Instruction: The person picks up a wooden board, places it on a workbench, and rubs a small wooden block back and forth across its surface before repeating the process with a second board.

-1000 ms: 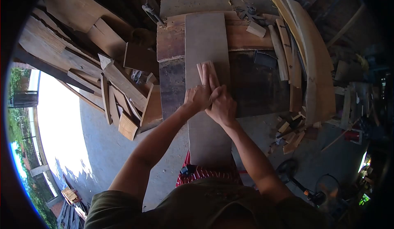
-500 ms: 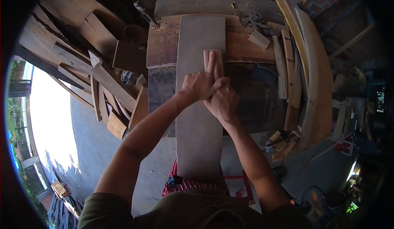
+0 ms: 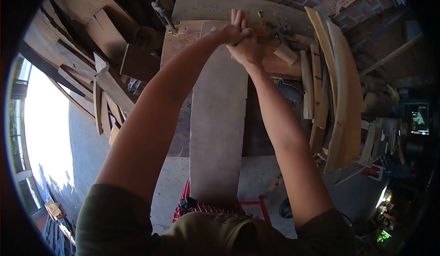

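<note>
The board ran lengthwise from the person's waist across the counter. The left hand and right hand met over its far end, fingers extended along the block; whether either gripped its sides was unclear. Neither was plainly nearer.

Count one left hand and one right hand, with one small wooden piece at their fingers. Beneath and toward the wearer from both hands, count one long board. Just to the right hand's right, count one loose block; farther right, several long strips, too overlapped for an exact number. To the left hand's left, count one upright metal tool and, beyond, many planks, likewise overlapped.
</note>
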The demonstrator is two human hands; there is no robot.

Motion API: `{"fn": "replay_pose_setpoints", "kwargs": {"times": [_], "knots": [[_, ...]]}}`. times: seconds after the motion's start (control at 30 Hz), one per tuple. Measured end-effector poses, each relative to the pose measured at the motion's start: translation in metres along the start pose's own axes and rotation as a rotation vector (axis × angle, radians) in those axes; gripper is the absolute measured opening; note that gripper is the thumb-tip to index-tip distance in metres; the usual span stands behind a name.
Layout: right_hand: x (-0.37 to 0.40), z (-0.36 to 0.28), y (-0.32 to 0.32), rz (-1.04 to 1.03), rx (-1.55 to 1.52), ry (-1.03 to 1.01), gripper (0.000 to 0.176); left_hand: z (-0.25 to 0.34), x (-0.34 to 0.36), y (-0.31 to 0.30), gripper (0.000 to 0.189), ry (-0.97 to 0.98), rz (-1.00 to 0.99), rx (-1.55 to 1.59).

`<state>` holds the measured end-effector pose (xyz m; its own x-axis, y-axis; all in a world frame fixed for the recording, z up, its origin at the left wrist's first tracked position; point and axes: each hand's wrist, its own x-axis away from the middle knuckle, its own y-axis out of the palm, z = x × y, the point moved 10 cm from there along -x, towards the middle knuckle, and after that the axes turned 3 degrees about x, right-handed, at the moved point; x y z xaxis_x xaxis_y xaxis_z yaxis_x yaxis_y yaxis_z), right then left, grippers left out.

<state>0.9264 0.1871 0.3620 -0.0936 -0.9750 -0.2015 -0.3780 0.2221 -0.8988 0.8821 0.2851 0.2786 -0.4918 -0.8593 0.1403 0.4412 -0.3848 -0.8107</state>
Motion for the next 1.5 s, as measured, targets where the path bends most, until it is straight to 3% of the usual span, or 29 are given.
{"fn": "replay_pose_setpoints", "kwargs": {"times": [0.03, 0.07, 0.2, 0.33, 0.37, 0.5, 0.6, 0.67, 0.87, 1.0, 1.07, 1.13, 1.17, 1.23, 1.27, 1.3, 1.37, 1.43, 1.5], "knots": [[0.023, 0.000, 0.002, 0.027, 0.005, -0.004, 0.074, 0.015, 0.039, -0.001, 0.098, -0.064, -0.120, -0.067], [0.048, 0.001, 0.002, 0.054, 0.012, -0.002, 0.073, 0.028, 0.076, 0.000, 0.099, -0.074, -0.116, -0.077], [0.183, -0.014, -0.014, -0.163, -0.008, 0.094, 0.091, 0.051, 0.214, 0.047, 0.101, -0.124, -0.257, -0.074], [0.314, -0.033, -0.030, -0.126, -0.002, 0.028, 0.096, 0.072, 0.346, 0.095, 0.107, -0.139, -0.270, 0.014], [0.340, -0.043, -0.046, -0.110, -0.004, 0.023, 0.090, 0.080, 0.376, 0.102, 0.108, -0.157, -0.307, -0.007], [0.417, -0.048, -0.049, -0.271, -0.001, 0.020, 0.095, 0.098, 0.460, 0.130, 0.108, -0.177, -0.381, -0.009], [0.414, -0.046, -0.038, -0.333, 0.026, -0.021, 0.102, 0.091, 0.450, 0.132, 0.108, -0.241, -0.410, -0.004], [0.372, -0.045, -0.038, -0.304, 0.031, -0.018, 0.100, 0.081, 0.412, 0.119, 0.106, -0.238, -0.394, -0.069], [0.177, -0.023, -0.001, -0.166, 0.034, 0.004, 0.075, 0.046, 0.216, 0.031, 0.099, -0.110, -0.195, -0.092], [0.049, -0.012, 0.011, -0.048, 0.043, 0.006, 0.084, 0.020, 0.091, -0.012, 0.095, -0.101, -0.081, -0.089], [0.012, -0.024, 0.001, 0.108, 0.055, -0.151, 0.082, 0.005, 0.038, -0.020, 0.093, -0.069, 0.023, -0.109], [-0.018, -0.009, 0.018, -0.208, 0.002, -0.004, 0.079, 0.001, 0.006, -0.031, 0.096, -0.016, 0.130, -0.109], [-0.025, -0.005, 0.025, -0.221, 0.012, -0.003, 0.079, -0.012, -0.015, -0.018, 0.096, -0.020, 0.125, -0.093], [-0.034, 0.005, 0.031, -0.277, 0.049, 0.064, 0.080, -0.032, -0.061, 0.000, 0.075, 0.044, 0.312, -0.106], [-0.029, 0.005, 0.027, -0.212, 0.110, 0.050, 0.080, -0.034, -0.086, 0.044, 0.074, 0.386, 0.403, -0.633], [-0.017, 0.002, 0.026, -0.203, 0.113, 0.044, 0.080, -0.008, -0.056, 0.015, 0.074, 0.387, 0.414, -0.635], [0.024, -0.003, 0.015, -0.101, 0.066, 0.052, 0.077, 0.011, 0.053, -0.012, 0.095, -0.025, 0.132, -0.050], [0.083, -0.005, 0.006, -0.046, 0.065, 0.049, 0.075, 0.028, 0.118, 0.008, 0.096, -0.069, 0.000, -0.033], [0.151, -0.010, -0.009, -0.153, 0.042, 0.120, 0.076, 0.045, 0.184, 0.036, 0.099, -0.121, -0.149, -0.002]]}}
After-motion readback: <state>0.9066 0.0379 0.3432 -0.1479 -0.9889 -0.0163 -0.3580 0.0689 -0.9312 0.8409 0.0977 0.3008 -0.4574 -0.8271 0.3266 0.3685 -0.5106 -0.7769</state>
